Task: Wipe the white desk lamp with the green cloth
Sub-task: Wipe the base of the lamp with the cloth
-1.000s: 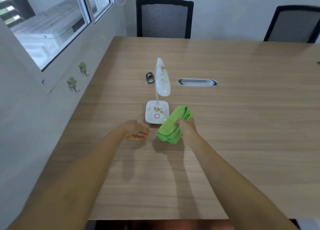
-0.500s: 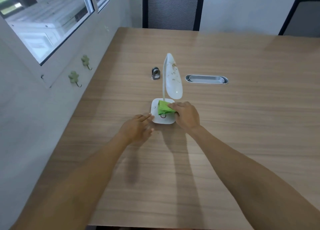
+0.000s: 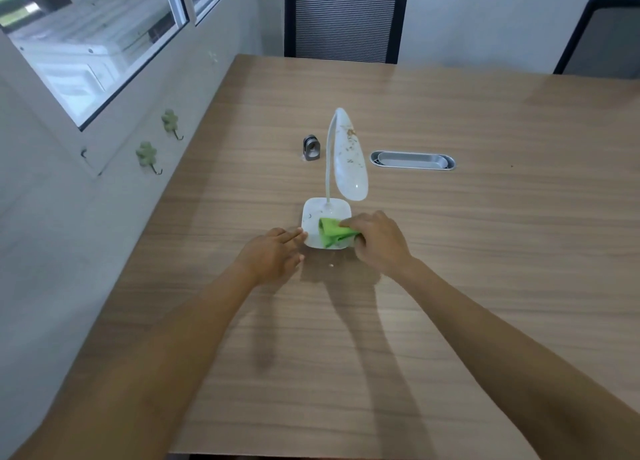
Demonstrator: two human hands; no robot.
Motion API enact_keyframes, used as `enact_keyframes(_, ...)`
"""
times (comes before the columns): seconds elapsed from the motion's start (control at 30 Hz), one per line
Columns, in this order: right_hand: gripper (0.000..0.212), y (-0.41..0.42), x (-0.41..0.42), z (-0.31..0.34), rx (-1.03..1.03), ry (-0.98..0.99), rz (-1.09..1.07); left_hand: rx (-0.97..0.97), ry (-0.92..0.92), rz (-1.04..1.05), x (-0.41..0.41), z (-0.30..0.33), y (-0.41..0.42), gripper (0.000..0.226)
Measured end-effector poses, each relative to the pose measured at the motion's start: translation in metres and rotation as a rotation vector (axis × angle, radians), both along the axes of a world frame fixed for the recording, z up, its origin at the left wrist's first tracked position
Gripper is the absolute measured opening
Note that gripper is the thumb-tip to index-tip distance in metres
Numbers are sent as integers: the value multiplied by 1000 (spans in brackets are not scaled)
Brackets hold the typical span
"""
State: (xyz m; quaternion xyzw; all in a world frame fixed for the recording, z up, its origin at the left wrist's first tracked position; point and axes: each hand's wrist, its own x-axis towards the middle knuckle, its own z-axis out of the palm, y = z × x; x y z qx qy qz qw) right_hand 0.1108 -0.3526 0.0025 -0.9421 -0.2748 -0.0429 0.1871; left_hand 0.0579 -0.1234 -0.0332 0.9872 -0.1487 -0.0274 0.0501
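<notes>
The white desk lamp (image 3: pixel 349 158) stands mid-table on a square base (image 3: pixel 313 214), its oval head flecked with brown crumbs. My right hand (image 3: pixel 379 243) presses the folded green cloth (image 3: pixel 330 231) onto the front right part of the base. My left hand (image 3: pixel 273 253) lies flat on the table, fingers together, fingertips touching the base's left front edge. It holds nothing. The cloth covers part of the base.
A small grey metal object (image 3: pixel 310 147) stands behind the lamp to the left. A silver oval cable slot (image 3: pixel 412 161) is set into the wooden table (image 3: pixel 485 252) to the right. Two black chairs (image 3: pixel 341 20) stand at the far edge. A wall with hooks runs along the left.
My right hand has brought the cloth from in front of the lamp down onto the base and slid it toward the front. My left hand has moved up against the base's edge.
</notes>
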Motion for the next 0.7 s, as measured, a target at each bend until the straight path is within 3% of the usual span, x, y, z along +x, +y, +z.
enact_keyframes(0.13,52,8,24,5,25,51,-173,6,-17,10,-1,-2,-1,73)
enact_keyframes(0.3,55,15,13,-15,-42,157,-137,21,-2,6,1,-4,-1,79)
enact_keyframes(0.47,49,5,-27,-28,-56,12,-3,60,-35,-42,2,-4,2,65)
enact_keyframes(0.6,50,-5,-19,-15,-2,-58,27,56,64,3,2,3,-2,86)
enact_keyframes(0.7,48,-4,2,-7,6,-19,-139,111,61,10,1,0,-5,64)
